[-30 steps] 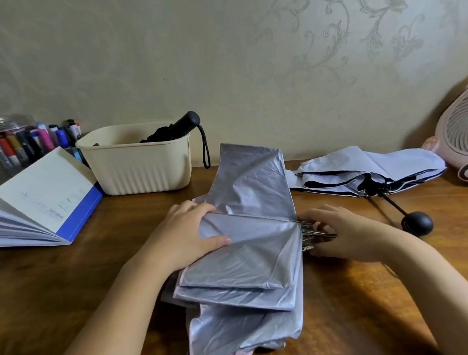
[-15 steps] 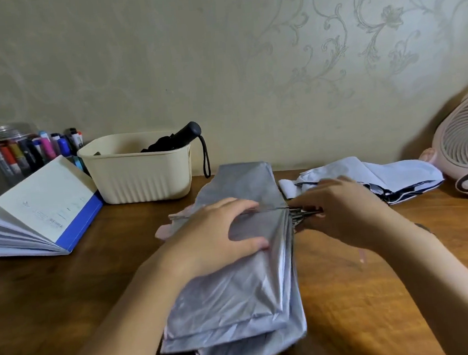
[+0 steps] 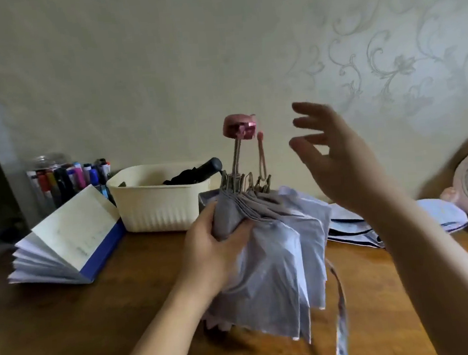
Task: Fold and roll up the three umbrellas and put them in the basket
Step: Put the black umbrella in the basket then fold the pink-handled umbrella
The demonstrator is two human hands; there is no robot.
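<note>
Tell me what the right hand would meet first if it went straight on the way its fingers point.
Likely the pink handle of the grey umbrella, which the left hand holds upright. The right hand is open, its fingers pointing left at that handle. Depth is unclear, so it might miss.

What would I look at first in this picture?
The grey umbrella in the middle, held upright by the left hand, its pink handle on top. The right hand hangs open in the air beside that handle. Behind, a cream basket already holds a black umbrella.
</note>
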